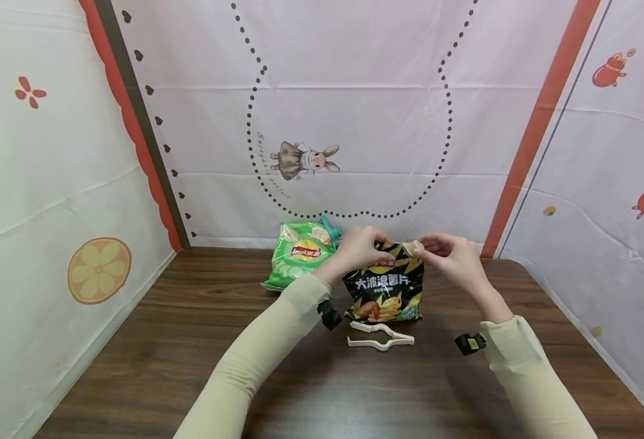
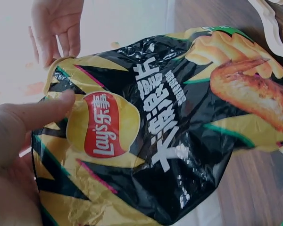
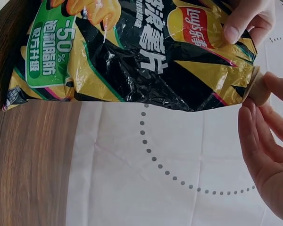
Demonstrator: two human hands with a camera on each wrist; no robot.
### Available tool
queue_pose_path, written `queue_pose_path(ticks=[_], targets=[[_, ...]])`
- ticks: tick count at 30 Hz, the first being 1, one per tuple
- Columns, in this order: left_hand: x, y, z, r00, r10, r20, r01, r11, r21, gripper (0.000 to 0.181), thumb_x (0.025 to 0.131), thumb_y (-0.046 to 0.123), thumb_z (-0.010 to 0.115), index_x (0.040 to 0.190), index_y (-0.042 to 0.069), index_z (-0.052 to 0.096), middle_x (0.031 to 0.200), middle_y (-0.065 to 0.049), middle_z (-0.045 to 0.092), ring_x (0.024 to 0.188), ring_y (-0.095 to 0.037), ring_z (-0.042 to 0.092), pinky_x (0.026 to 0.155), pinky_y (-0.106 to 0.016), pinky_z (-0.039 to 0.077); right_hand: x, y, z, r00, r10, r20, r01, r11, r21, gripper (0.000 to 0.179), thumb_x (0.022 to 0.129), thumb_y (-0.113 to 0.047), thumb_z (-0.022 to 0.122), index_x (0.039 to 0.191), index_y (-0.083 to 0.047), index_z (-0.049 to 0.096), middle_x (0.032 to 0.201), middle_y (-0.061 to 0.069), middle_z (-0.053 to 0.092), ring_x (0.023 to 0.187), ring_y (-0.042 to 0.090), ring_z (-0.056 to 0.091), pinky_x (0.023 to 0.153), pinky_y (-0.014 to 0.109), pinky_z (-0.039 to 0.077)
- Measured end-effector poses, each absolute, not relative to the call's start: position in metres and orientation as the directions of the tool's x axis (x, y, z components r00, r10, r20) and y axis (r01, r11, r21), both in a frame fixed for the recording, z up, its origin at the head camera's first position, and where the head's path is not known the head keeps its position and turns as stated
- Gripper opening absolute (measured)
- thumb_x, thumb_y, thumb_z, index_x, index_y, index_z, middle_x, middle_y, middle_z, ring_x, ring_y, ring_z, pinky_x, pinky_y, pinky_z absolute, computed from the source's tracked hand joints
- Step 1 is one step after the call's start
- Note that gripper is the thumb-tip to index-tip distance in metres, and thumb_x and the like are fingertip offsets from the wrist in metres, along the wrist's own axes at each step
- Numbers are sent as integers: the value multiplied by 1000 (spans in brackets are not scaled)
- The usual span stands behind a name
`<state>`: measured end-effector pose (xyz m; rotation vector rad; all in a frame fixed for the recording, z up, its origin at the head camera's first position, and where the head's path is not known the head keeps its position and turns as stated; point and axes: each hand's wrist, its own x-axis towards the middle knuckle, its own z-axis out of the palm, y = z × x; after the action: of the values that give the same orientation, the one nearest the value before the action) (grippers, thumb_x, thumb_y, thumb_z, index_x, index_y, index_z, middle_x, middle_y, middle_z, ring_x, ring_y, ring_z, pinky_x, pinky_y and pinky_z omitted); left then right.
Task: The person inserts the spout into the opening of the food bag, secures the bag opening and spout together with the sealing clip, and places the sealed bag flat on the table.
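Note:
A black and gold Lay's chip bag (image 1: 384, 283) stands upright on the table, its printed front toward me. My left hand (image 1: 359, 250) grips the top edge on its left side, thumb on the front (image 2: 37, 113). At the top right corner, my right hand (image 1: 453, 259) pinches a pale round piece that looks like a potato chip (image 3: 259, 89) between thumb and fingers. The chip touches the bag's rim. The bag's inside is hidden. White tongs (image 1: 382, 344) lie spread on the table just in front of the bag.
A green Lay's bag (image 1: 294, 268) leans at the back, left of the black one, with a teal clip (image 1: 329, 230) at its upper right corner. The brown wooden table (image 1: 190, 341) is bounded by a printed cloth (image 1: 365, 134) behind and on both sides.

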<state>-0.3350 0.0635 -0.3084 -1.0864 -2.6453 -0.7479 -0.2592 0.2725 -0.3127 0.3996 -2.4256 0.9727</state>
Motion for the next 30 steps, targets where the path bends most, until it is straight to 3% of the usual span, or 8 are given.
queue_pose_path(ticks=[5,18,30], targets=[[-335,68,-310,-752,569,334,660,654,370,18,78,41,76,88,26,75,82,13,71,61,-3,57,55,-22,41,-260,273,-313,-843,-78,532,-427,699,-574,31,84,-31,73,106,-9,70,90,12,73,73,4,66,61,16,50],[-340,72,-314,-784,537,311,617,624,479,13,75,39,79,75,27,74,66,17,66,57,-8,54,57,-24,38,-260,273,-314,-837,-74,542,-419,724,-549,31,84,-32,72,106,-10,72,89,11,74,72,7,68,59,17,49],[-340,71,-316,-779,567,268,608,575,548,19,74,37,80,69,23,69,55,11,59,48,-8,40,53,-22,31,-260,271,-314,-849,-67,523,-399,731,-554,32,85,-33,71,108,-10,71,92,13,74,80,25,71,60,18,49]])
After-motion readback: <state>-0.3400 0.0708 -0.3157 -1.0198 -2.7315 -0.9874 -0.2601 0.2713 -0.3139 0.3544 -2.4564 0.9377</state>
